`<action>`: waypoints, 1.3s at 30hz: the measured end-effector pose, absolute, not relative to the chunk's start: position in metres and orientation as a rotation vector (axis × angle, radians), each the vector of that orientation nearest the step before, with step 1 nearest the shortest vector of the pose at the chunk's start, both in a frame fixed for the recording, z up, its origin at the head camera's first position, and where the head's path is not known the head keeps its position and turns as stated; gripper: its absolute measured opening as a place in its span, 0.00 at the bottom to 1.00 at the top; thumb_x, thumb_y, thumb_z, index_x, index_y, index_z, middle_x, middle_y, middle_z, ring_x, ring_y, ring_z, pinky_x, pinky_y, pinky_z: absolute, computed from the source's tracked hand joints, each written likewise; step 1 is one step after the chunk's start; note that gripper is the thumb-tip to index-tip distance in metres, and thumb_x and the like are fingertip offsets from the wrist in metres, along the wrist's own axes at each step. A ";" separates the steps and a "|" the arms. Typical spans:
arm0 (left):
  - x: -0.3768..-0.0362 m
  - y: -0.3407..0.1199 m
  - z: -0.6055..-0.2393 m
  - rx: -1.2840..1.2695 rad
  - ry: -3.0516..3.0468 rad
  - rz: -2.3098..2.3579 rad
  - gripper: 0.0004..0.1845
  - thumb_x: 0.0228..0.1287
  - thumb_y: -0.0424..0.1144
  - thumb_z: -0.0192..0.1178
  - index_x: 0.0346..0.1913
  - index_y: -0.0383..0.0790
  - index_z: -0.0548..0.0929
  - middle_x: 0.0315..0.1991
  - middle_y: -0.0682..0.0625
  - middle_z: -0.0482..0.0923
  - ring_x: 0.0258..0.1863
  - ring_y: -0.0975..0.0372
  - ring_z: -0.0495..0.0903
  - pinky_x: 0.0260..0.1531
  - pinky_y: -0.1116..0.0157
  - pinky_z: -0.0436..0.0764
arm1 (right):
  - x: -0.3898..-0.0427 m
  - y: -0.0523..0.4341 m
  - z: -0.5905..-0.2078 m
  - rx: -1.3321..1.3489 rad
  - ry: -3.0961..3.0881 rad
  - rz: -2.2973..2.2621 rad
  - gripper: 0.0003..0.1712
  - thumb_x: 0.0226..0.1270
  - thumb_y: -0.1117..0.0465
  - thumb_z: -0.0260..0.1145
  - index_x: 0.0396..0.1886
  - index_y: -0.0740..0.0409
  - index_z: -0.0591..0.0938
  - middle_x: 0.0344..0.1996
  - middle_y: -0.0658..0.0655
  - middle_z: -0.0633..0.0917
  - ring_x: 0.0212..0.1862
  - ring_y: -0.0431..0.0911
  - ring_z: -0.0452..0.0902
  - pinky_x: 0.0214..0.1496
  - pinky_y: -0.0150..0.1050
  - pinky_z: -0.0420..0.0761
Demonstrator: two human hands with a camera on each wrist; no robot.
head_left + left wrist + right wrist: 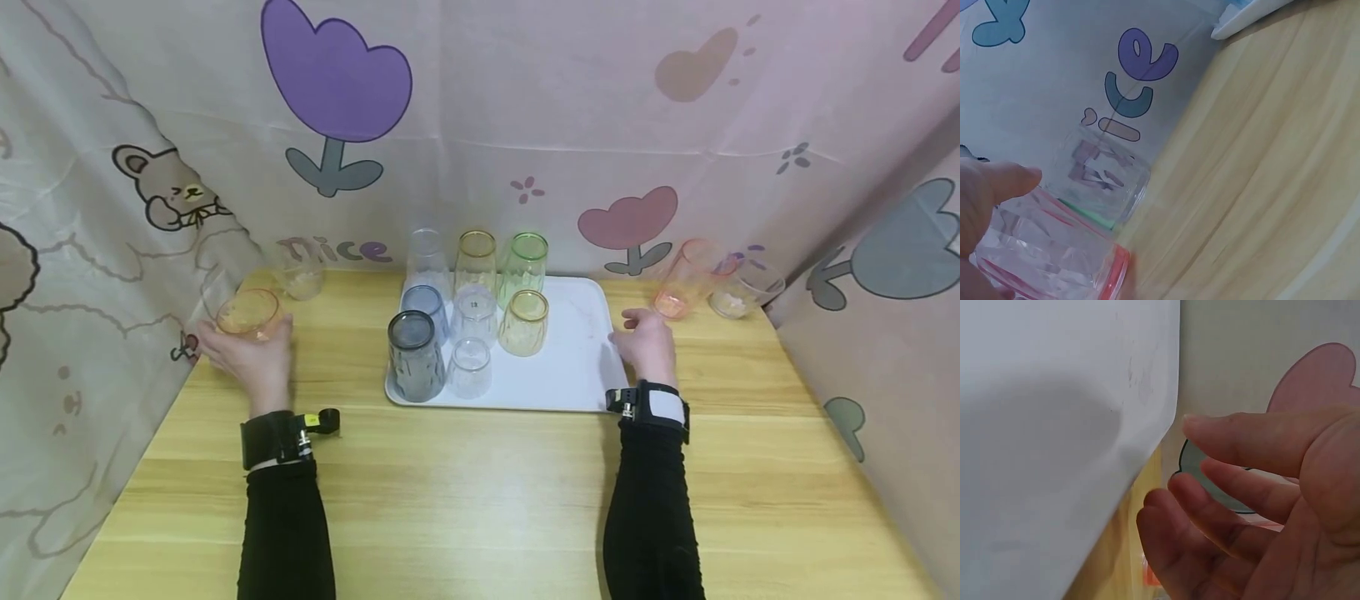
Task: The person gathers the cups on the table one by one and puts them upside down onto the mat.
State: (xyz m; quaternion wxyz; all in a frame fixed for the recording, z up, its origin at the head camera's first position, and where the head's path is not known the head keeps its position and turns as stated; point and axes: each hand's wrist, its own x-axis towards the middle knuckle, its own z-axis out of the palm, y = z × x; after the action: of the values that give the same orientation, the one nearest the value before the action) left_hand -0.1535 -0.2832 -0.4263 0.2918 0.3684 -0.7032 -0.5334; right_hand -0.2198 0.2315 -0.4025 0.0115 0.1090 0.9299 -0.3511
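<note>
My left hand (pixel 243 350) grips an orange-tinted clear cup (pixel 247 312) at the table's far left, close to the curtain. In the left wrist view this cup (pixel 1054 256) shows a red rim, and my fingers (pixel 991 187) curl round it. Just behind it stands a clear cup (pixel 300 279), which has a green rim (pixel 1100 181). My right hand (pixel 643 333) hovers with relaxed fingers (pixel 1241 487) beside the right edge of a white tray (pixel 577 350), holding nothing. Several cups stand upside down on the tray's left half.
An orange cup (pixel 686 279) leans and a clear cup (pixel 742 292) lies at the back right, near the curtain. Patterned curtains close off the back and both sides. Bare wooden table (pixel 480 483) stretches in front of the tray.
</note>
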 end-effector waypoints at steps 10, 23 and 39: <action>-0.156 -0.293 -0.428 0.993 -1.869 -1.462 0.59 0.59 0.46 0.76 0.83 0.43 0.45 0.82 0.49 0.46 0.81 0.60 0.43 0.79 0.67 0.41 | -0.221 0.234 -0.408 0.306 2.853 -1.046 0.28 0.70 0.66 0.66 0.68 0.70 0.76 0.56 0.71 0.83 0.55 0.62 0.80 0.55 0.54 0.80; -0.159 -0.292 -0.433 1.000 -1.841 -1.466 0.54 0.58 0.46 0.77 0.80 0.43 0.53 0.77 0.47 0.55 0.77 0.61 0.52 0.76 0.71 0.48 | -0.221 0.237 -0.413 0.317 2.856 -0.972 0.26 0.64 0.68 0.64 0.64 0.68 0.81 0.52 0.68 0.85 0.51 0.59 0.79 0.48 0.48 0.77; -0.160 -0.283 -0.415 0.951 -1.575 -1.818 0.48 0.55 0.38 0.80 0.74 0.50 0.60 0.70 0.53 0.60 0.65 0.63 0.64 0.64 0.65 0.77 | -0.221 0.236 -0.415 0.354 2.849 -0.986 0.28 0.70 0.56 0.66 0.65 0.66 0.80 0.53 0.68 0.85 0.47 0.57 0.81 0.43 0.45 0.77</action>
State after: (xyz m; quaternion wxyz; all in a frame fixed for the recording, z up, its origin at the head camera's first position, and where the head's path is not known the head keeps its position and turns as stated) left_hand -0.1600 -0.2826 -0.4149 0.2739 0.3537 -0.5858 -0.6759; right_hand -0.2213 0.2361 -0.4149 0.0532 0.1163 0.9372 -0.3245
